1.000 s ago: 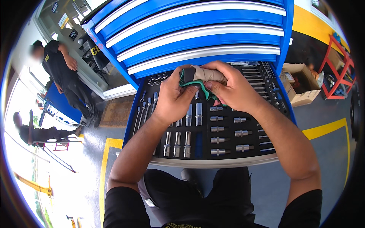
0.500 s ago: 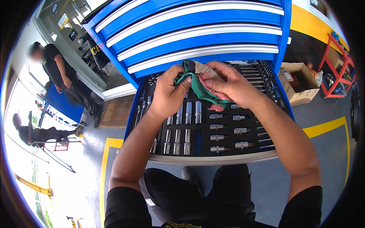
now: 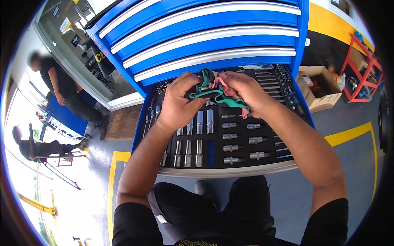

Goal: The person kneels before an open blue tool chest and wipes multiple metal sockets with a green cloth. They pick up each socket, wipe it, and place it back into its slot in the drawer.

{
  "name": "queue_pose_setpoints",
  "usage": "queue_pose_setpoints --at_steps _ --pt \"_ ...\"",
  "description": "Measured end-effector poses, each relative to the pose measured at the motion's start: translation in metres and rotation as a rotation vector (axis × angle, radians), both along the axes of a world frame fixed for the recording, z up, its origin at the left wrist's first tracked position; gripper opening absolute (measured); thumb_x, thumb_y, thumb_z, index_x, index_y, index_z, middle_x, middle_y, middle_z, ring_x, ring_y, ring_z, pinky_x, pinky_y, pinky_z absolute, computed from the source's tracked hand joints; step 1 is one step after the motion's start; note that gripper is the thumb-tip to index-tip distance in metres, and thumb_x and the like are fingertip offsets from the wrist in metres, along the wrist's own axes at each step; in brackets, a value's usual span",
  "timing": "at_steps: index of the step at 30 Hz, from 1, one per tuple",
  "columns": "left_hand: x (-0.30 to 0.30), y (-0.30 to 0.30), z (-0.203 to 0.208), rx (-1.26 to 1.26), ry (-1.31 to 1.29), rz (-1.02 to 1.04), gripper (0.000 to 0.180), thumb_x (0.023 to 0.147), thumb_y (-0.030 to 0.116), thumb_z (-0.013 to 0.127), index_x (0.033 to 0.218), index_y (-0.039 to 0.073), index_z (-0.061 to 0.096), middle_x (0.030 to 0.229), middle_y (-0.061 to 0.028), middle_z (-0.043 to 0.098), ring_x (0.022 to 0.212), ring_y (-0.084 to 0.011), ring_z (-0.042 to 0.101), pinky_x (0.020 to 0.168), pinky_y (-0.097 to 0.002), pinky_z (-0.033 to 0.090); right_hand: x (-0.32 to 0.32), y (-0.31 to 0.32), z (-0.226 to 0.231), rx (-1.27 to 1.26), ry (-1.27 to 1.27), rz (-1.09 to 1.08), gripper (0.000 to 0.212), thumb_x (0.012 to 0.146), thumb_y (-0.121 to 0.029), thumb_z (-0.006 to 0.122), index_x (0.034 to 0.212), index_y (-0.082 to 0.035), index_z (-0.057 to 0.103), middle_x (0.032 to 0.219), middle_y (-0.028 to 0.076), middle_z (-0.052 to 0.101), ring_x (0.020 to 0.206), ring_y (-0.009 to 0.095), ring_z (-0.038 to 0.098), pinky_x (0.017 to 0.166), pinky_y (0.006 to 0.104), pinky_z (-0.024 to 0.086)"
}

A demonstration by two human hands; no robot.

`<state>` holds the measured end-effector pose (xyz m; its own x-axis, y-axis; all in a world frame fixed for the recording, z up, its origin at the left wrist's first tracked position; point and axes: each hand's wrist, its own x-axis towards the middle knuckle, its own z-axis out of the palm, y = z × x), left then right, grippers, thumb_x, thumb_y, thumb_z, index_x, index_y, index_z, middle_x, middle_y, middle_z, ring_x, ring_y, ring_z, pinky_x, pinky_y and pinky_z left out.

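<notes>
Two people stand at far left: one in dark clothes (image 3: 61,88) by a glass-fronted wall, another lower down (image 3: 35,145) beside a pink-red metal frame (image 3: 61,160). Next to the right, a yellow painted floor line (image 3: 111,180) runs along the grey floor. Centre: blue metal tool cabinet (image 3: 205,41) with silver drawer pulls, lowest drawer open, its black foam tray (image 3: 242,153) set with rows of silver sockets (image 3: 199,123) and bits. Left hand (image 3: 178,104) is above the tray's upper left, fingers closed around a small dark cylindrical piece (image 3: 204,78) wrapped in a crumpled green and pink rag (image 3: 219,96). Right hand (image 3: 244,92) touches the same rag from the other side, fingers clamped on its folds; the rag sits between both hands, over the tray's back rows. Far right: open cardboard box (image 3: 322,86) on the floor, then a red metal rack (image 3: 361,69).
</notes>
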<state>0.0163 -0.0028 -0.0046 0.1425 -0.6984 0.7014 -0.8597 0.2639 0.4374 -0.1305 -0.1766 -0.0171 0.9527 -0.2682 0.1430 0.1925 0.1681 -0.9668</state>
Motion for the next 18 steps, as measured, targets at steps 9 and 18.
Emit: queue_pose_setpoints --at_steps 9,18 --pt "0.008 -0.003 -0.01 0.021 0.307 -0.014 0.024 0.084 0.003 0.081 0.104 -0.003 0.07 0.098 -0.0149 0.069 0.081 -0.0235 0.071 0.073 -0.0313 0.055 0.001 -0.011 -0.01 -0.385 -0.229 0.037 0.042 0.102 -0.02 0.066 0.137 -0.002 0.051 0.11 0.009 0.067 0.085 0.015 0.068 0.065 0.0383 0.066" --pt "0.0 -0.009 -0.006 0.019 0.064 -0.01 0.026 0.079 -0.006 0.081 0.102 -0.005 0.07 0.098 -0.0093 0.067 0.084 -0.0141 0.064 0.075 -0.0278 0.052 0.01 -0.018 -0.019 -0.339 -0.148 -0.104 0.04 0.109 -0.04 0.055 0.105 -0.002 0.067 0.085 0.001 0.062 0.078 0.007 0.055 0.073 0.0259 0.047"
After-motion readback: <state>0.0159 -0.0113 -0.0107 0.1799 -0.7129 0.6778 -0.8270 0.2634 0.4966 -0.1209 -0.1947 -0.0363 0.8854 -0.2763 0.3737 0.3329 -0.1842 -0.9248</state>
